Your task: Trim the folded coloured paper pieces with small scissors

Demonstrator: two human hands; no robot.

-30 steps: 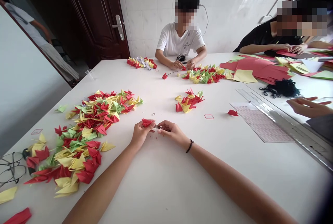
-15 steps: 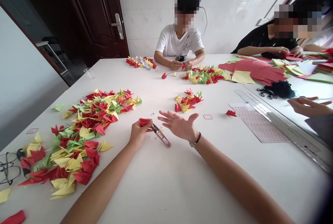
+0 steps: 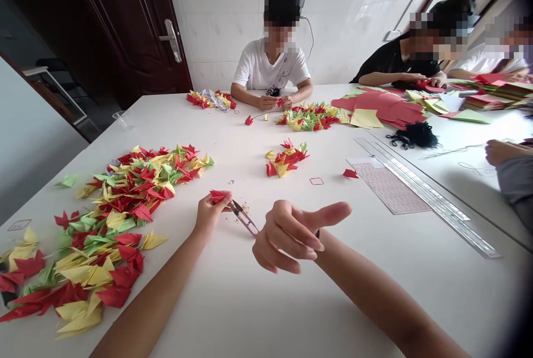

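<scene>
My left hand (image 3: 208, 216) pinches a small red folded-paper crane (image 3: 219, 196) between thumb and fingers, low over the white table. A pair of thread snips (image 3: 249, 223) slants down to the right from beside my left fingertips; whether those fingers touch its blades I cannot tell. Tiny coloured paper scraps (image 3: 245, 208) lie around the snips. My right hand (image 3: 285, 236) is raised just right of the snips, holding nothing, with loosely bent fingers apart and the thumb pointing right. To my left spreads a large pile of red, yellow and green paper cranes (image 3: 120, 202).
Ahead lies a smaller crane cluster (image 3: 287, 159), with one red crane (image 3: 350, 173) further right. A clear ruler (image 3: 433, 202) and a gridded sheet (image 3: 387, 188) lie at right, near black thread (image 3: 416, 135). Across the table, a person in a white shirt (image 3: 272, 69) handles red paper.
My right hand has turned over from palm up, fingers spread, to a raised, loosely bent pose nearer me. My left hand still holds the red crane. The whole view has shifted slightly to the right.
</scene>
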